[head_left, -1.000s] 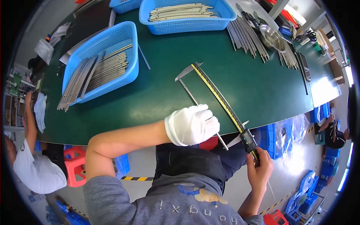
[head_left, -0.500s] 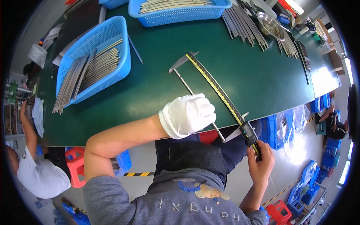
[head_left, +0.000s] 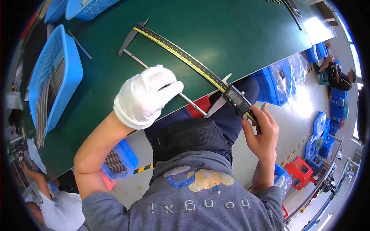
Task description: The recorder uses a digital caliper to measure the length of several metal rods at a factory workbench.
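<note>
My left hand [head_left: 148,94], in a white glove, is closed round a thin metal rod [head_left: 192,103]. The rod lies between the long jaws of a digital caliper [head_left: 181,54], one end at the far jaw [head_left: 128,41], the other at the near jaw [head_left: 216,106] over my lap. My bare right hand [head_left: 264,133] pinches the caliper's near end, just behind the display slider [head_left: 236,98]. The caliper's far part is over the green table [head_left: 231,42], while its slider is past the front edge.
A blue basket [head_left: 73,73] with several metal rods stands on the left, a loose rod [head_left: 80,44] beside it. Another blue basket [head_left: 88,11] is at the back. Blue crates with plastic wrap [head_left: 271,84] stand past the table's right edge. A person [head_left: 58,208] sits at left.
The view has turned, so table, baskets and caliper sit further left and higher. My left hand's fingers have shifted on the rod and spread a little. Both hands keep their holds.
</note>
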Action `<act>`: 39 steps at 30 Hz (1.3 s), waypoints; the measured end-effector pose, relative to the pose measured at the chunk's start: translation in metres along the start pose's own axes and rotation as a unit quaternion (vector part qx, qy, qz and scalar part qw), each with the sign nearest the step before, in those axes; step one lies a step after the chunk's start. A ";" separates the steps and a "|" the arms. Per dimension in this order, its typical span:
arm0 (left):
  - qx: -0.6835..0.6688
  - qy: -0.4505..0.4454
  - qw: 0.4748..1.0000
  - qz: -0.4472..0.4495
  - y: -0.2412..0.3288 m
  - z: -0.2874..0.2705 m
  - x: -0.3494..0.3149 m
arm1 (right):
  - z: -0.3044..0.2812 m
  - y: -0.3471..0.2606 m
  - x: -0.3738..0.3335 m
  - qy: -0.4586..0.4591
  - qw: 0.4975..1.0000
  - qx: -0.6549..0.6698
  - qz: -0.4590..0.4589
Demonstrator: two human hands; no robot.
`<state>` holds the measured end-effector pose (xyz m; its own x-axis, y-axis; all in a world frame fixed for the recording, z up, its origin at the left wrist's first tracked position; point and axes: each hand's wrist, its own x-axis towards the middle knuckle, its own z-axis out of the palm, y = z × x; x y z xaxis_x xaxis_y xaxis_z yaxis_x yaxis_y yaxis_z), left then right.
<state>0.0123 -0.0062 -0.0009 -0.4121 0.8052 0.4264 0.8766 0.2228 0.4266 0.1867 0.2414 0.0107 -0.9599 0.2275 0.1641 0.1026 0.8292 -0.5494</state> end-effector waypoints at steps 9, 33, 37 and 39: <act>0.010 0.010 1.000 0.012 -0.002 -0.002 0.001 | 0.005 0.001 -0.006 0.018 0.997 -0.066 -0.022; -0.002 0.017 0.999 -0.028 0.003 0.005 -0.001 | -0.007 0.004 -0.009 -0.020 0.999 -0.045 -0.009; 0.013 0.011 0.999 -0.029 0.002 -0.003 -0.002 | -0.006 0.000 -0.005 -0.028 0.999 -0.035 -0.003; 0.010 0.007 0.999 -0.030 0.001 -0.003 -0.002 | -0.005 0.001 -0.006 -0.019 0.999 -0.028 -0.014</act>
<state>0.0130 -0.0093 0.0014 -0.4675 0.7819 0.4123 0.8551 0.2818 0.4352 0.1938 0.2434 0.0130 -0.9717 0.1852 0.1470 0.0888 0.8621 -0.4989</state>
